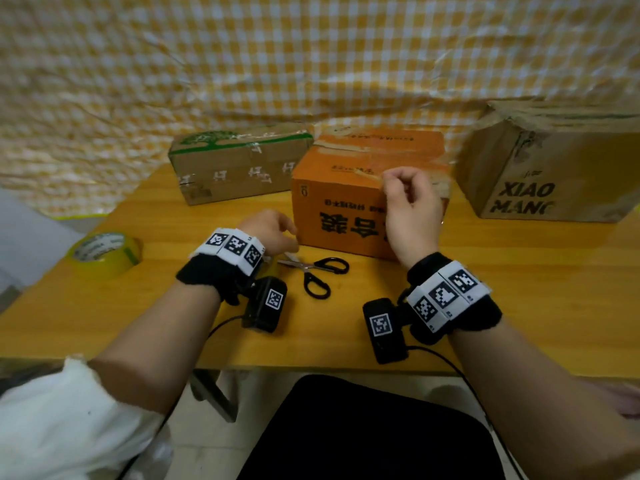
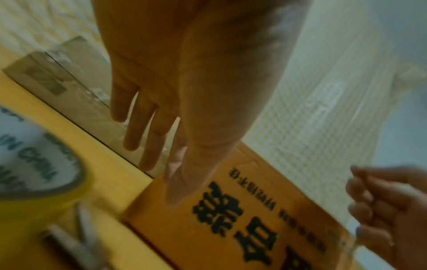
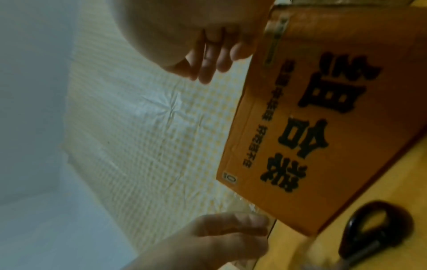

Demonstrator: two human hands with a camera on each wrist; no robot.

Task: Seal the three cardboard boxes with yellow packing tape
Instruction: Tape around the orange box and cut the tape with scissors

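Nearest us, our left hand (image 1: pixel 273 230) hangs loose and holds nothing, just above the scissors (image 1: pixel 313 271) on the table (image 1: pixel 519 271). Our right hand (image 1: pixel 408 209) curls over the orange box (image 1: pixel 332 216), perhaps pinching a clear strip. The tape roll (image 1: pixel 104 252) lies well left, nearer the left hand. All three boxes look closed.
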